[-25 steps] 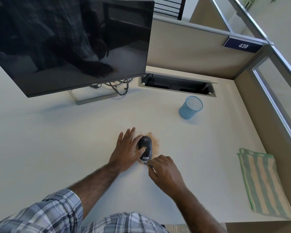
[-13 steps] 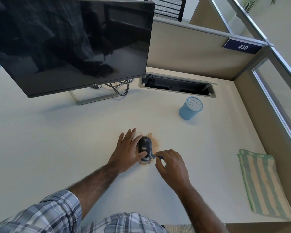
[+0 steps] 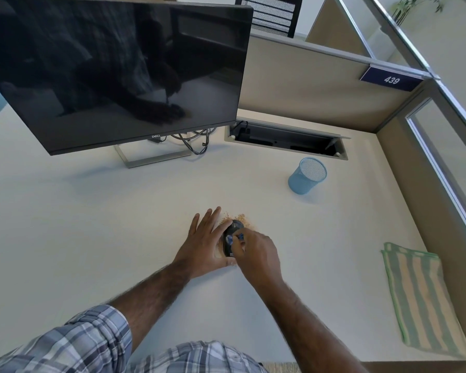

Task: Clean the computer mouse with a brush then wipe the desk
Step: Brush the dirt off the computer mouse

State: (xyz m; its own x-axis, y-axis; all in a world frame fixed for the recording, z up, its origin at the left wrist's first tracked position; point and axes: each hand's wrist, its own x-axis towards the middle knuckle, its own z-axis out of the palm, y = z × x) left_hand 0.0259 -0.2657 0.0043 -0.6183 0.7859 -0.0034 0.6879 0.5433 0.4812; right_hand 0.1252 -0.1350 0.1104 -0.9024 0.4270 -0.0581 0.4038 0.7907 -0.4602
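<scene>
Mouse (image 3: 236, 227), small and dark, lies near the middle of the pale desk (image 3: 92, 224), its length running roughly from six to twelve o'clock. Tan crumbs (image 3: 242, 217) are scattered on the desk around its far end, from about eleven to two o'clock of it.

The left hand (image 3: 206, 244) lies flat at the mouse's nine o'clock side. Its fingers are straight and slightly spread, pointing toward one o'clock, with the index finger against the mouse's edge and the thumb reaching across below its near end. The right hand (image 3: 257, 251) comes in from four o'clock, its fingers curled and pinched on a small blue brush (image 3: 239, 236) that touches the top of the mouse. Most of the brush is hidden inside the hand.

A blue mesh cup (image 3: 307, 176) stands at two o'clock of the mouse, well apart from it. A green-and-cream striped cloth (image 3: 420, 300) lies flat at four o'clock, near the desk's right edge. A dark monitor (image 3: 119, 71) stands at eleven o'clock, with cables (image 3: 194, 144) hanging behind its stand. At one o'clock an open cable tray (image 3: 288, 140) is set into the desk by the partition, which carries a plate (image 3: 390, 80) reading 439.
</scene>
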